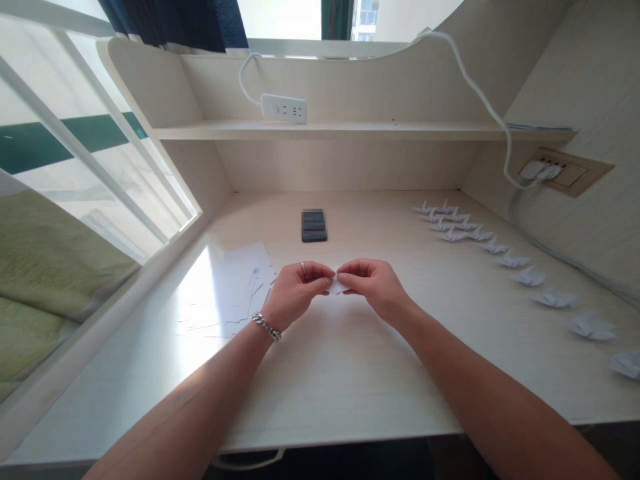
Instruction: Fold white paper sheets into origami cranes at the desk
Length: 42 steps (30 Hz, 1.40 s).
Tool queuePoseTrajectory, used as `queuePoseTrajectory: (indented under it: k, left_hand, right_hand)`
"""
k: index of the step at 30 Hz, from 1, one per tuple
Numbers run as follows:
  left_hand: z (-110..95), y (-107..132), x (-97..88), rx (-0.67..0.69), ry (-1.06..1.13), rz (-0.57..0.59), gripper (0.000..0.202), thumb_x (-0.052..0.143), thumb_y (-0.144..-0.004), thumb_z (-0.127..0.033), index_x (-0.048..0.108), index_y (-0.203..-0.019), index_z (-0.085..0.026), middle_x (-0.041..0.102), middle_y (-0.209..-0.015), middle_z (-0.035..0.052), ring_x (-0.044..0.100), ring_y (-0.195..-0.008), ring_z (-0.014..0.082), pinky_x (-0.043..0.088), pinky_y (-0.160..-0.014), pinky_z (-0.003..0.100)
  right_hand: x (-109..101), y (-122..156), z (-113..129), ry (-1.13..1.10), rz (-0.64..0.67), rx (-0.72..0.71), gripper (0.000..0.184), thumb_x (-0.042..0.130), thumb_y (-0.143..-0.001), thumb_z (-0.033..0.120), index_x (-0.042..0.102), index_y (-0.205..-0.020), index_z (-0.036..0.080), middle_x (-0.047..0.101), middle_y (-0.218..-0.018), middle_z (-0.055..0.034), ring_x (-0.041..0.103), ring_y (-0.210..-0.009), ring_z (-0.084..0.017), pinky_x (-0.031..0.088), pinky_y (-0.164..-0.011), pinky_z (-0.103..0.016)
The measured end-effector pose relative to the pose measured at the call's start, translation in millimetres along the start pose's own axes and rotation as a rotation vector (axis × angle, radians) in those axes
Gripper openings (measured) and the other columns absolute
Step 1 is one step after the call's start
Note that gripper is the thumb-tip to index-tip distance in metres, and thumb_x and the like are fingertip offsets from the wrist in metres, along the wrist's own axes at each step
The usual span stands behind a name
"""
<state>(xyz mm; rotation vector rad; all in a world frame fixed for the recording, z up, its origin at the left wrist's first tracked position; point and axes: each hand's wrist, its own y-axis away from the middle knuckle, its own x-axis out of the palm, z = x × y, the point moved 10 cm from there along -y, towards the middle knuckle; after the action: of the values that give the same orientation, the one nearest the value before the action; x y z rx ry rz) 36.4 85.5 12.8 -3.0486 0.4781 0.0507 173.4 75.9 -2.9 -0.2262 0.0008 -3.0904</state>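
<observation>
A small piece of folded white paper (337,287) is pinched between my two hands above the middle of the desk. My left hand (301,287), with a ring and a chain bracelet, grips its left side between thumb and fingers. On the right side, the thumb and fingers of my right hand (373,283) close on the same paper. My fingertips hide much of it, so its exact fold cannot be made out. White paper sheets (235,287) lie loosely stacked just left of my left hand.
Several folded paper cranes (530,276) stand in a line along the desk's right side. A dark phone-like device (314,225) lies beyond my hands. A white power strip (284,108) rests on the shelf (350,131). A white cable (480,93) runs down to a wall socket (567,171).
</observation>
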Motion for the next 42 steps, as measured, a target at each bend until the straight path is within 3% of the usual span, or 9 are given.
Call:
queuePoseTrajectory:
  k: [5, 14, 27, 36, 42]
  left_hand:
    - [2, 0, 0.1, -0.013, 0.06, -0.011, 0.017, 0.074, -0.069, -0.023, 0.074, -0.083, -0.013, 0.072, -0.077, 0.0063, 0.066, -0.07, 0.0157, 0.055, -0.071, 0.03]
    - [3, -2, -1.9, 0.025, -0.031, -0.001, 0.023, 0.077, -0.071, -0.029, 0.074, -0.085, -0.011, 0.073, -0.079, 0.0087, 0.065, -0.07, 0.0155, 0.053, -0.068, 0.029]
    - [2, -3, -2.9, 0.047, -0.02, -0.026, 0.02, 0.078, -0.069, -0.025, 0.073, -0.083, -0.012, 0.073, -0.076, 0.0061, 0.066, -0.068, 0.0144, 0.054, -0.067, 0.028]
    - [-7, 0, -2.2, 0.136, -0.065, -0.096, 0.016, 0.076, -0.07, -0.021, 0.068, -0.079, -0.012, 0.07, -0.074, 0.0034, 0.064, -0.068, 0.0122, 0.053, -0.065, 0.025]
    - [-4, 1, -7.1, 0.114, -0.019, -0.136, 0.026, 0.081, -0.065, -0.023, 0.064, -0.081, -0.012, 0.07, -0.073, 0.0035, 0.067, -0.069, 0.0143, 0.055, -0.065, 0.026]
  right_hand:
    - [-1, -1, 1, 0.055, -0.006, -0.048, 0.024, 0.081, -0.062, 0.034, 0.074, -0.076, 0.016, 0.071, -0.074, -0.0047, 0.066, -0.07, -0.018, 0.055, -0.069, -0.035]
    - [1, -1, 2, 0.104, 0.008, -0.098, 0.019, 0.078, -0.066, 0.03, 0.072, -0.078, 0.016, 0.07, -0.072, -0.0032, 0.065, -0.068, -0.017, 0.055, -0.067, -0.034]
    - [1, -3, 3, 0.082, 0.012, -0.12, 0.02, 0.079, -0.064, 0.027, 0.069, -0.076, 0.015, 0.068, -0.071, -0.0027, 0.064, -0.067, -0.017, 0.053, -0.066, -0.034]
    - [0, -2, 8, 0.119, 0.003, -0.192, 0.015, 0.075, -0.068, 0.021, 0.061, -0.07, 0.017, 0.062, -0.068, 0.0002, 0.057, -0.065, -0.014, 0.045, -0.062, -0.029]
    - [5, -2, 3, 0.133, 0.058, -0.162, 0.02, 0.076, -0.07, 0.028, 0.064, -0.083, 0.017, 0.065, -0.079, -0.0023, 0.061, -0.074, -0.016, 0.048, -0.068, -0.032]
